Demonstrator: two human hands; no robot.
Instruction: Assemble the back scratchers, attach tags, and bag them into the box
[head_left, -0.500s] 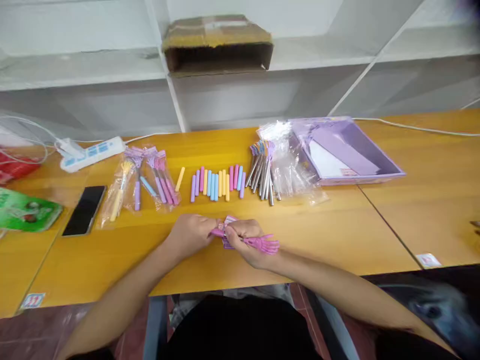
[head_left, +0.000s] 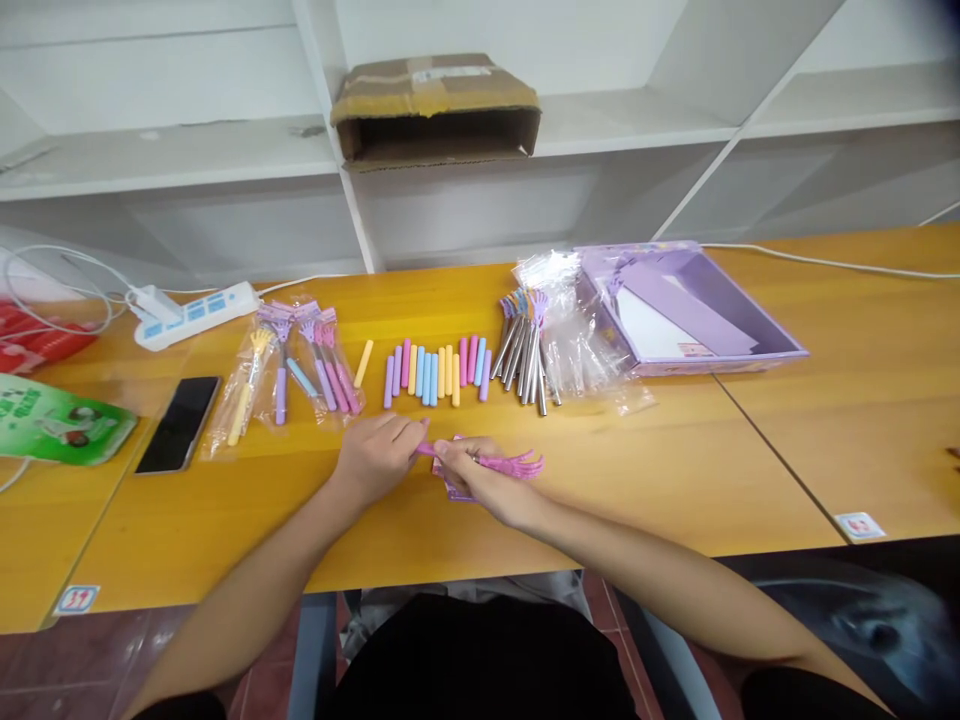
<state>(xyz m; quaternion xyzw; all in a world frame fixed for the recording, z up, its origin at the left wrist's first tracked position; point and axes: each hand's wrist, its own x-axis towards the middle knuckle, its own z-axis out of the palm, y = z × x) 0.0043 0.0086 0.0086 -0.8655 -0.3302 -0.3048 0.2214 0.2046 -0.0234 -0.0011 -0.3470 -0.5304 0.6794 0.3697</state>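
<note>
Both hands grip a pink back scratcher (head_left: 512, 466) above the front of the table. My left hand (head_left: 379, 458) is wrapped round its pink handle end. My right hand (head_left: 480, 472) closes on the shaft, with the hand-shaped head sticking out to the right. A purple and pink printed card (head_left: 454, 492) shows beneath my right hand; I cannot tell whether it is held. Behind them lies a row of coloured handle sleeves (head_left: 427, 375) in purple, pink, yellow and blue. Right of the row is a pile of back scratchers with bare metal shafts (head_left: 531, 355).
Bagged back scratchers (head_left: 328, 370) lie at left, with a phone (head_left: 178, 424), a green pouch (head_left: 67, 420) and a power strip (head_left: 196, 312). Clear plastic bags (head_left: 589, 340) lean against an open purple box (head_left: 750, 362). A cardboard box (head_left: 435, 88) sits on the shelf.
The view has shifted slightly. Both hands have moved a little, and the scratcher with them, its head now slightly further left and up. The grip on it stays.
</note>
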